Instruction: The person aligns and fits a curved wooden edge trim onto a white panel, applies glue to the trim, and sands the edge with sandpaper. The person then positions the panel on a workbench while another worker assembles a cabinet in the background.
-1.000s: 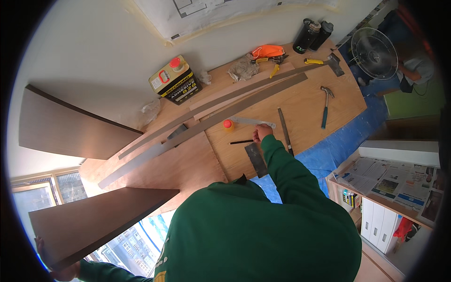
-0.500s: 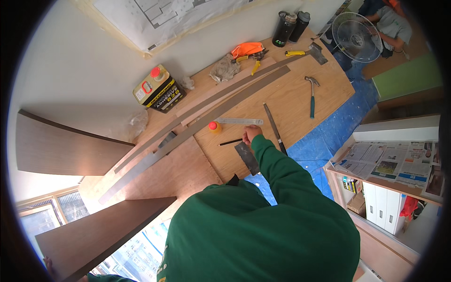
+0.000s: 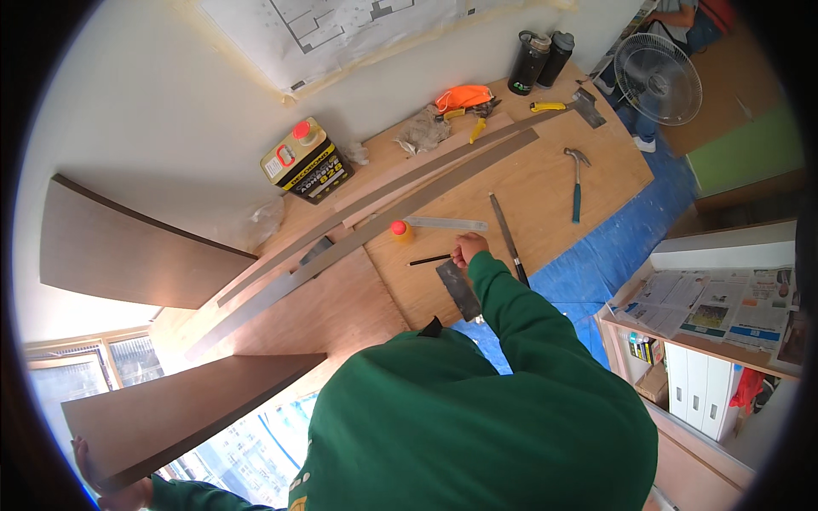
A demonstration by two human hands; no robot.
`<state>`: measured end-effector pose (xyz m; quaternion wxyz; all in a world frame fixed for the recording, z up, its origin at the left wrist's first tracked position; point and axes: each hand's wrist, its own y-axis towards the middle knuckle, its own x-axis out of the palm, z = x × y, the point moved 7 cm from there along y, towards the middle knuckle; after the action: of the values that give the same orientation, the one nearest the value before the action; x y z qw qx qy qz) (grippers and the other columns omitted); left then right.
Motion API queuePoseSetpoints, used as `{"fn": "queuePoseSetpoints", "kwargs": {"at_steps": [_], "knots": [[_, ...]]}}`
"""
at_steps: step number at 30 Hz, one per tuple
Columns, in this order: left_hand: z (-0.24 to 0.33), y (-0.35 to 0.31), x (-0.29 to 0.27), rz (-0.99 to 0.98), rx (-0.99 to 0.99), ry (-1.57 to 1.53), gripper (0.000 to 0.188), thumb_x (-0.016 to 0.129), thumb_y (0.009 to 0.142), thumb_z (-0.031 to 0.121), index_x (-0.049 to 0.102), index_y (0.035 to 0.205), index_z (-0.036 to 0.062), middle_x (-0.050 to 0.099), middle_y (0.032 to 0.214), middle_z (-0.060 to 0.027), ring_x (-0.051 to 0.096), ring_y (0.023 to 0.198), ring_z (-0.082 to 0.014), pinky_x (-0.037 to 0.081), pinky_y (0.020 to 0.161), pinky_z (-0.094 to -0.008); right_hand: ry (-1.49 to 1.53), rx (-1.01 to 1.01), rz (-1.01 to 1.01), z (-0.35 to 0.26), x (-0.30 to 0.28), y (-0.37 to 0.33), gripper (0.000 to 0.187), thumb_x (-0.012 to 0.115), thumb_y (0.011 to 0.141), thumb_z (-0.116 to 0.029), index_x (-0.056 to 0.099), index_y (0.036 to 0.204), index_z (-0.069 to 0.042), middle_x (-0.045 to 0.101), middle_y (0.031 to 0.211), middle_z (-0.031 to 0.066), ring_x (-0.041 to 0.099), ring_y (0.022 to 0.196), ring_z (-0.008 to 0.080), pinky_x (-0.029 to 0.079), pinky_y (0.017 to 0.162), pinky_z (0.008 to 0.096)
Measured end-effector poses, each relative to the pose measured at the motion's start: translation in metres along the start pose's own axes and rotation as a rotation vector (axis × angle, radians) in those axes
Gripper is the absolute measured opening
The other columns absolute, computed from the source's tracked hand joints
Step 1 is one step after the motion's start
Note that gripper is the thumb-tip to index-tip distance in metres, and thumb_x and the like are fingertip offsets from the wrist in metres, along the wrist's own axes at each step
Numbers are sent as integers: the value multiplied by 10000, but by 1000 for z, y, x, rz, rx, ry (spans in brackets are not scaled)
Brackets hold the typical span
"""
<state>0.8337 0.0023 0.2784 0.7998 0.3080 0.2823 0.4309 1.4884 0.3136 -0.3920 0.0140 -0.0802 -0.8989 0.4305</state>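
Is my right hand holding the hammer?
No, the teal-handled hammer lies on the wooden tabletop, apart from your right hand.

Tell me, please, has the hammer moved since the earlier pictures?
No. Judged against the edge of the table, the hammer lies in the same place, pointing the same way; only the camera view has shifted.

The brown panel [image 3: 192,407], flat and broad-faced with a darker edge along its lower side, is held at its outer end by the left hand [image 3: 87,470]. I read its pose as slanted, the inner end directed toward the workbench [image 3: 545,187]; I cannot confirm contact there. The slim black pencil [image 3: 428,261] lies on the wooden bench top, nearly crosswise in my view. Its right end sits at the right hand [image 3: 469,248]; I cannot verify a grip.
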Motion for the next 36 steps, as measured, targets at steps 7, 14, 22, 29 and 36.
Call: {"fn": "queuePoseSetpoints", "kwargs": {"at_steps": [7,14,22,29,36], "knots": [[25,-9,24,-127,100,98,980,90,985,726,590,1267,-68,613,1297,-215,504,1327,-355,292,1216,-529,51,-38,-21,-2,2,2,193,579,1028,-213,610,924,-54,634,658,82,590,479,176,480,391,303],[27,-7,33,-206,180,59,982,131,989,754,622,1213,-67,637,1253,-193,519,1296,-327,296,1195,-496,71,-37,-73,7,-1,13,167,599,1007,-206,597,922,-61,623,650,77,576,454,180,453,363,309],[30,-7,37,-224,181,147,976,115,991,756,634,1239,-32,634,1282,-189,509,1322,-329,312,1186,-480,21,-26,-87,12,-2,12,162,588,1000,-222,597,940,-71,624,656,72,592,477,187,456,378,314],[33,-9,34,-235,212,176,986,119,990,759,624,1248,-47,632,1289,-201,518,1312,-333,326,1180,-481,-49,-21,-129,15,7,1,148,575,986,-198,613,981,-55,633,675,82,602,494,193,463,386,308],[34,-10,31,-254,244,154,996,93,993,745,618,1256,-60,628,1300,-215,523,1315,-340,319,1188,-481,-131,0,-163,30,29,-14,127,600,967,-165,618,1001,-45,628,674,85,595,491,194,474,399,308]]}}
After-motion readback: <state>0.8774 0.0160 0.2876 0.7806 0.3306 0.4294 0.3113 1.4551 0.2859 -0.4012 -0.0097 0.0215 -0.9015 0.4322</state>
